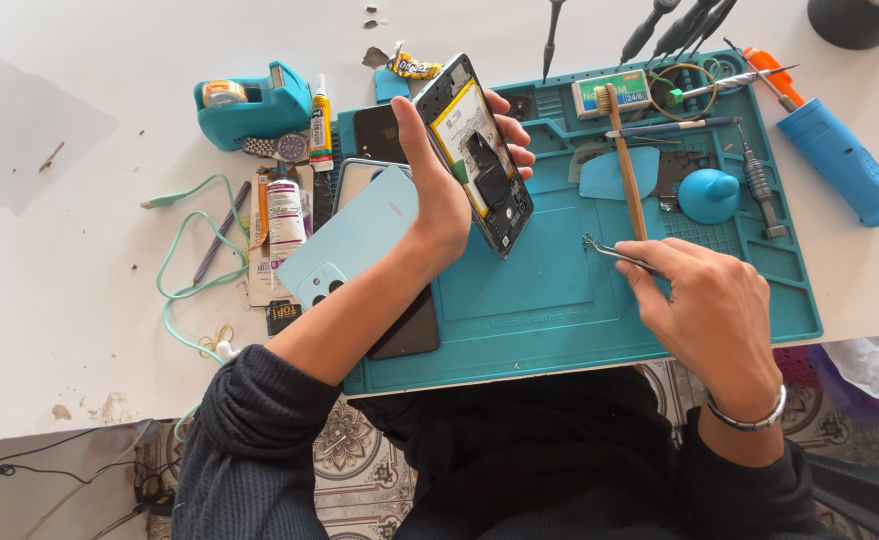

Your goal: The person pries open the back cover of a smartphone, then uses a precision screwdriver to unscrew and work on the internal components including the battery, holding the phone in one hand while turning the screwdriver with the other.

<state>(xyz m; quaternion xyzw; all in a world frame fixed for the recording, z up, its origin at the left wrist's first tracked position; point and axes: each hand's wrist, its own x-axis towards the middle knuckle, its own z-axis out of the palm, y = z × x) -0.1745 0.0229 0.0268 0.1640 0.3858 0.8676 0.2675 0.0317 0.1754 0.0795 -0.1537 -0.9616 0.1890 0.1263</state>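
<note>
Left hand (440, 195) holds opened phone (480, 155); right hand (710, 310) holds tweezers (620, 253).

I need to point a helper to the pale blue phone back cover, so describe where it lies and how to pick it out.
Start at the teal silicone work mat on the white table. At its left edge, beneath the left hand gripping the opened phone, lies the pale blue phone back cover. Unlike the dark phones beside it, it is light blue with round camera holes.

Opened phone (480, 155) tilted (tweezers (615, 252) low)
</note>
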